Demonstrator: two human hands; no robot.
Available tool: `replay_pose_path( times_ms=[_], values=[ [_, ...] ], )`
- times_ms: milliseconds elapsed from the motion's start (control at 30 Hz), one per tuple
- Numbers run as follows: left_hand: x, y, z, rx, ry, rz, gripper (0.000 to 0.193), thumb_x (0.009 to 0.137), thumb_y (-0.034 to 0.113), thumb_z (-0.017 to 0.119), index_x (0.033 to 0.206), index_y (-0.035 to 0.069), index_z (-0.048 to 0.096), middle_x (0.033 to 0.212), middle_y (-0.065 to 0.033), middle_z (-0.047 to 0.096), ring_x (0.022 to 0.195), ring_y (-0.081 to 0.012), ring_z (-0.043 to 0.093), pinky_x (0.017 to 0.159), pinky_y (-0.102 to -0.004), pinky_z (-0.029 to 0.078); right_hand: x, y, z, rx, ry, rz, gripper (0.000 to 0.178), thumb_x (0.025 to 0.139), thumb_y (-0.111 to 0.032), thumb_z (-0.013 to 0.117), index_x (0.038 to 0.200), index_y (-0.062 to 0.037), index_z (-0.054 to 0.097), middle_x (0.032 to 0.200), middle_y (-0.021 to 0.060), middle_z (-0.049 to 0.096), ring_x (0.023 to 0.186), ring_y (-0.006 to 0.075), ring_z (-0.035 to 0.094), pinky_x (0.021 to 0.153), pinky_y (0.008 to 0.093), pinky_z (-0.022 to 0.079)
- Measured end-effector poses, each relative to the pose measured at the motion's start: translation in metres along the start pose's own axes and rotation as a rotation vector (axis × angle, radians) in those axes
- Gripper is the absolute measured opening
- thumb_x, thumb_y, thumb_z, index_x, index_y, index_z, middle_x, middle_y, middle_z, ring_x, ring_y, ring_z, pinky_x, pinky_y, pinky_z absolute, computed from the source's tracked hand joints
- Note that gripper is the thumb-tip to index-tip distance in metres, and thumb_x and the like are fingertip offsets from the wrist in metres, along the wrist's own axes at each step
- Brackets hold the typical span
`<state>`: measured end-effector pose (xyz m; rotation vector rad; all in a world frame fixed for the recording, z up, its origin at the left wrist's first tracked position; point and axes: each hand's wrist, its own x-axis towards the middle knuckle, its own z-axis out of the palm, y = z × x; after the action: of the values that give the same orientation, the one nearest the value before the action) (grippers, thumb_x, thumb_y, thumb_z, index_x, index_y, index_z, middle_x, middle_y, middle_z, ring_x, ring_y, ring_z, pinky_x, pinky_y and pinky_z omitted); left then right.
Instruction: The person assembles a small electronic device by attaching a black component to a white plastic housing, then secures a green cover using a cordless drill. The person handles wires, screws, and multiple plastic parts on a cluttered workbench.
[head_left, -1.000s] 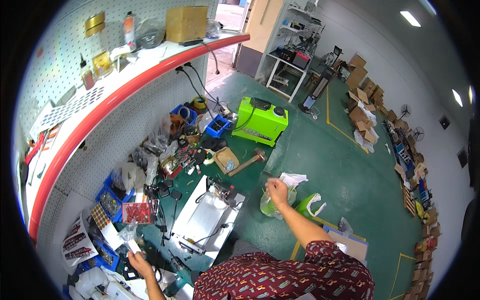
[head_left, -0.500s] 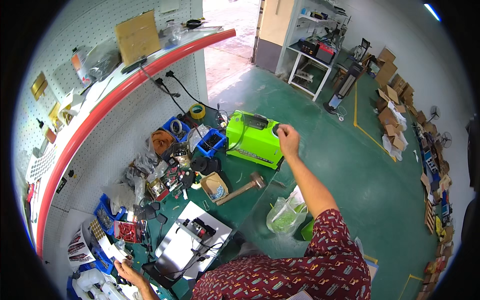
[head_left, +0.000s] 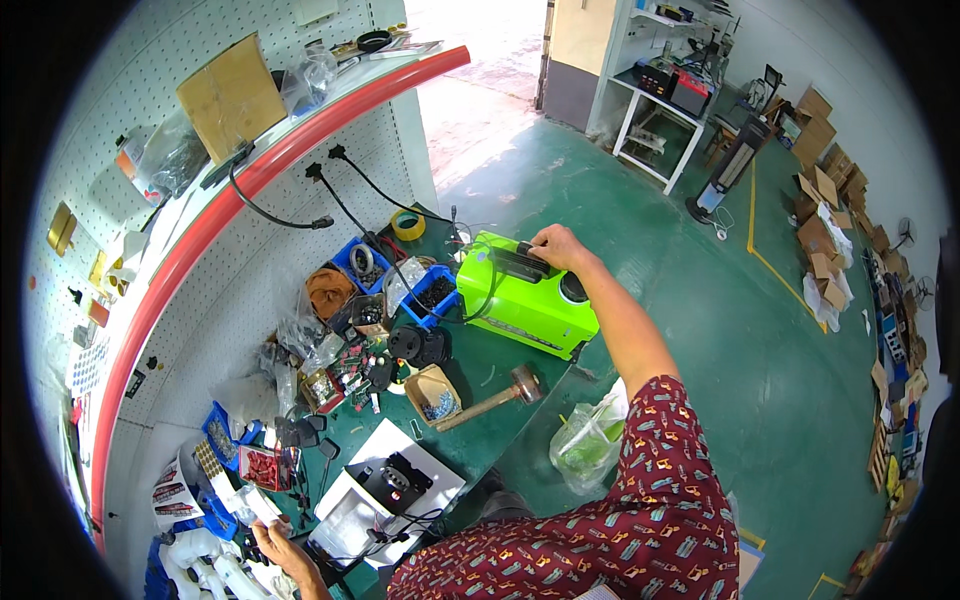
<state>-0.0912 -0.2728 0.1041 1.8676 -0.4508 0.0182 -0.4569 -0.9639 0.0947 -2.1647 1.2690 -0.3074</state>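
Observation:
My right hand [head_left: 556, 247] is closed over the right end of the black handle [head_left: 520, 263] on top of a bright green box-shaped machine [head_left: 530, 314]. Beside that hand, a round black cap [head_left: 573, 288] sits at the machine's right end. Low on the left, my left hand [head_left: 284, 551] pinches a small white flat piece [head_left: 262, 505]; its exact kind is too small to make out. Near the left hand are a red tray of small red parts [head_left: 262, 467] and a white machine casing [head_left: 352, 510] with a black part on it.
A mallet [head_left: 495, 402] lies by the bench's right edge, beside a cardboard tray [head_left: 433, 395] of small parts. Blue bins [head_left: 428, 296] and loose cables crowd the bench's back. A red-edged shelf [head_left: 290, 138] overhangs the left. A plastic bag [head_left: 585, 445] is beyond the bench edge.
My right hand has gone from the round black cap to the black handle. My left hand has shifted slightly right with the white piece. The whole view has swung a little.

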Motion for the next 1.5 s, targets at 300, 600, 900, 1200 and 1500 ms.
replay_pose_path(
  times_ms=[300, 600, 900, 1200, 1500],
  values=[
    [-0.004, 0.0, 0.023, -0.051, -0.02, -0.024, 0.014, 0.101, 0.014, 0.047, 0.098, 0.003, 0.056, 0.081, -0.004, 0.061, 0.071, -0.01, 0.049, 0.066, -0.0275, 0.039, -0.024, -0.017, -0.03, 0.792, 0.073, 0.109, 0.027, 0.089, -0.009, 0.073, 0.113, 0.0002, 0.075, 0.1, 0.0083, 0.075, 0.084, 0.0177, 0.071, 0.07, 0.0344, 0.059],
    [-0.004, -0.001, 0.035, -0.041, -0.088, -0.021, 0.014, 0.101, 0.015, 0.05, 0.099, 0.003, 0.056, 0.083, -0.0039, 0.06, 0.074, -0.011, 0.05, 0.07, -0.0285, 0.039, -0.045, -0.027, -0.057, 0.805, 0.037, 0.126, 0.033, 0.091, -0.003, 0.068, 0.123, 0.0015, 0.072, 0.102, 0.0079, 0.074, 0.085, 0.0176, 0.071, 0.071, 0.0309, 0.059],
    [-0.006, -0.018, 0.033, -0.05, -0.088, -0.016, 0.019, 0.103, 0.019, 0.051, 0.103, 0.003, 0.059, 0.081, -0.0028, 0.062, 0.072, -0.0102, 0.05, 0.068, -0.0285, 0.039, -0.054, -0.035, -0.062, 0.82, 0.045, 0.085, 0.034, 0.088, 0.001, 0.07, 0.122, 0.0008, 0.071, 0.103, 0.0071, 0.074, 0.087, 0.0173, 0.072, 0.072, 0.0298, 0.058],
    [-0.014, 0.001, 0.04, -0.059, -0.113, -0.051, 0.015, 0.1, 0.014, 0.048, 0.099, 0.001, 0.055, 0.085, -0.0054, 0.06, 0.077, -0.0123, 0.053, 0.073, -0.0295, 0.041, -0.058, -0.026, -0.064, 0.823, 0.049, 0.109, 0.029, 0.093, -0.008, 0.07, 0.121, -0.0008, 0.069, 0.105, 0.0075, 0.075, 0.087, 0.0157, 0.071, 0.07, 0.029, 0.057],
    [-0.019, 0.0, 0.039, -0.066, -0.159, -0.06, 0.013, 0.1, 0.013, 0.053, 0.1, 0.001, 0.057, 0.085, -0.0055, 0.061, 0.079, -0.0125, 0.054, 0.076, -0.0296, 0.042, -0.065, -0.013, -0.068, 0.632, 0.153, 0.241, 0.014, 0.084, -0.015, 0.072, 0.089, -0.0014, 0.074, 0.078, 0.0068, 0.073, 0.064, 0.0147, 0.066, 0.057, 0.0287, 0.048]
  ],
)
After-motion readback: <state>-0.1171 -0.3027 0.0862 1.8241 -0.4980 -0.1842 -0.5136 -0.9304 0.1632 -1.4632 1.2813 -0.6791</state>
